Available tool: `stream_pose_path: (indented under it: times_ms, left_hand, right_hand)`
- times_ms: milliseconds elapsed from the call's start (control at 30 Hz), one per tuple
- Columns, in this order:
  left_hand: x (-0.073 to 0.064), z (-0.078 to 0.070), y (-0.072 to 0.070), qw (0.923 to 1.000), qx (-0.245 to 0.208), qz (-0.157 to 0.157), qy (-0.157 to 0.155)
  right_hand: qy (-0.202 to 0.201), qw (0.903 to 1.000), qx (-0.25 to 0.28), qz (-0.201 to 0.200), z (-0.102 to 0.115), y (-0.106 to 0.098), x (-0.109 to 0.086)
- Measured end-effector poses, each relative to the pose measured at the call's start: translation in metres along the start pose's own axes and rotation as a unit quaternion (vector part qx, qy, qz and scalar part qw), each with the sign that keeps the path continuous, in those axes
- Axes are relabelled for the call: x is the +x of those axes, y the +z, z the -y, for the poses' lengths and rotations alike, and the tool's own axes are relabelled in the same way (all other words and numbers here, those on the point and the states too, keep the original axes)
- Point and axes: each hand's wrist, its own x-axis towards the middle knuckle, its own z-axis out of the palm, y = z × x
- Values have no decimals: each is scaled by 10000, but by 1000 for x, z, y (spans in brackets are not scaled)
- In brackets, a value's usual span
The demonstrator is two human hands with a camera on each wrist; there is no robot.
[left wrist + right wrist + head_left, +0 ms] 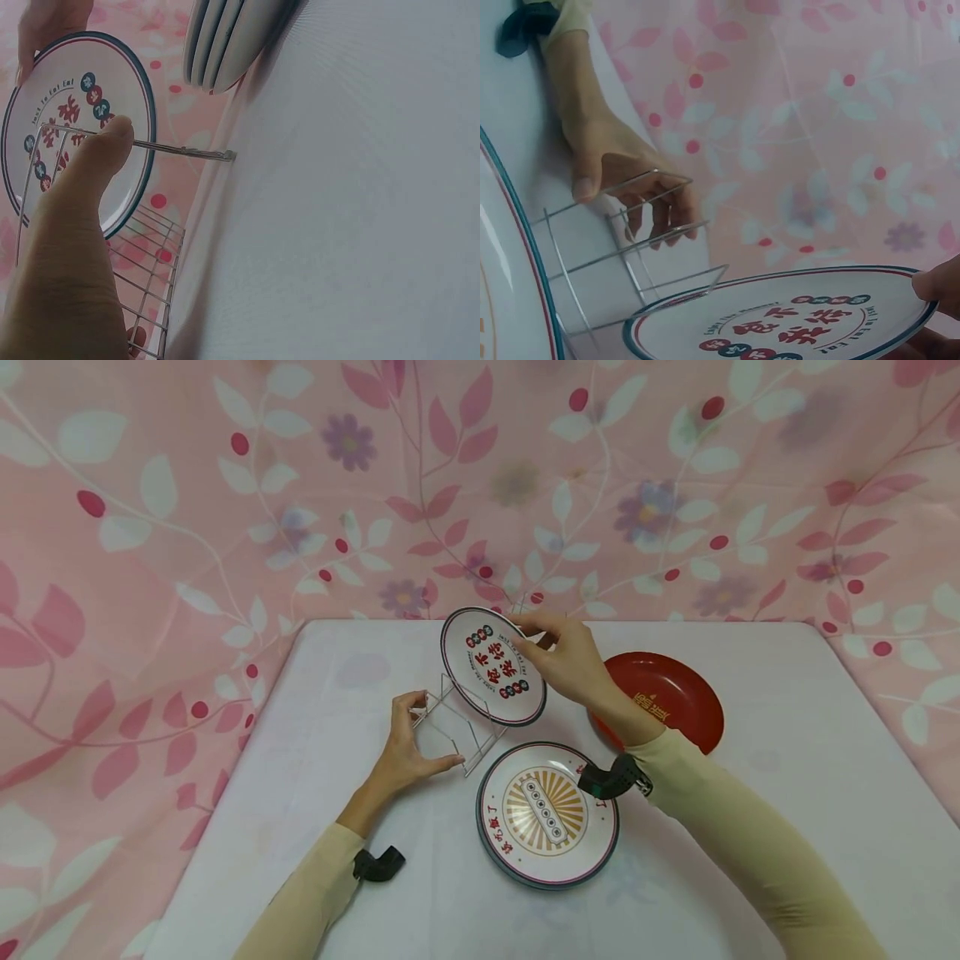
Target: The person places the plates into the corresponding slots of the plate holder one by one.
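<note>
A wire dish rack (486, 753) stands on the table, and my left hand (401, 756) grips its near left end, thumb on one side and fingers on the other. My right hand (566, 660) pinches the upper right rim of a white plate (491, 668) with a dark blue edge and red characters. Held tilted, the plate overlaps the far part of the rack in the head view. In the right wrist view, fingers hold the plate's rim (780, 279) close by the rack's wires (622, 251).
A stack of white plates (546, 852) with a sunburst centre lies just right of the rack; several rims (225, 45) show in the left wrist view. Behind my right forearm is a red oval plate (675, 681). A floral cloth (480, 485) hangs behind the table.
</note>
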Motion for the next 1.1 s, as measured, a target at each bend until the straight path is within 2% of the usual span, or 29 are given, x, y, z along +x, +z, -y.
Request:
stream_pose_path:
  times_ms: [233, 433, 533, 967, 1000, 1100]
  left_hand:
    - [0, 0, -1, 10000, 12, -12, -15]
    - [0, 1, 0, 10000, 18, -35, 45]
    - [0, 1, 0, 10000, -12, -17, 68]
    - [0, 5, 2, 9998, -58, -43, 177]
    - [1, -1, 1, 9998, -97, -45, 156]
    - [2, -2, 0, 9998, -90, -55, 151]
  right_hand:
    - [432, 9963, 657, 349, -18, 7, -1]
    - [517, 9902, 1153, 589, -29, 14, 0]
    - [489, 9893, 1172, 712, -32, 17, 0]
    - [457, 9883, 1224, 791, -43, 30, -3]
    - [425, 9889, 1200, 771, -43, 32, -3]
    - [330, 9903, 1124, 744, -43, 33, -4]
